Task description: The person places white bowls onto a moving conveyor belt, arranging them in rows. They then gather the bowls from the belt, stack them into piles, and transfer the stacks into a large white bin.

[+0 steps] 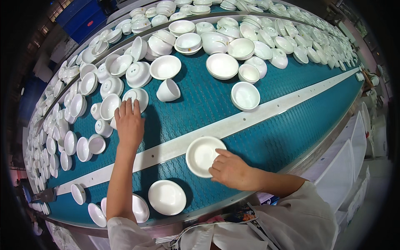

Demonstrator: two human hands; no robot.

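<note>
My right hand point(232, 170) has its fingers at the rim of a wide-rimmed white bowl point(203, 156), which stands upright on the near lane of the teal conveyor belt point(262, 143). Across the metal divider, my left hand point(129, 125) reaches over the far lane. Its fingertips touch an upturned white bowl point(142, 98); the thumb is hidden, so a grip cannot be made out. Close by that hand are a tilted white bowl point(110, 107) and a small white cup point(103, 128) lying on its side. Another white bowl point(167, 197) sits nearer to me.
A pale metal divider point(243, 119) with screws splits the belt lengthwise. Many white bowls point(215, 43) and cups crowd the far lane, some stacked or tipped. Behind them runs another loaded belt. White plastic bins point(337, 175) stand at the right, below the belt's metal edge.
</note>
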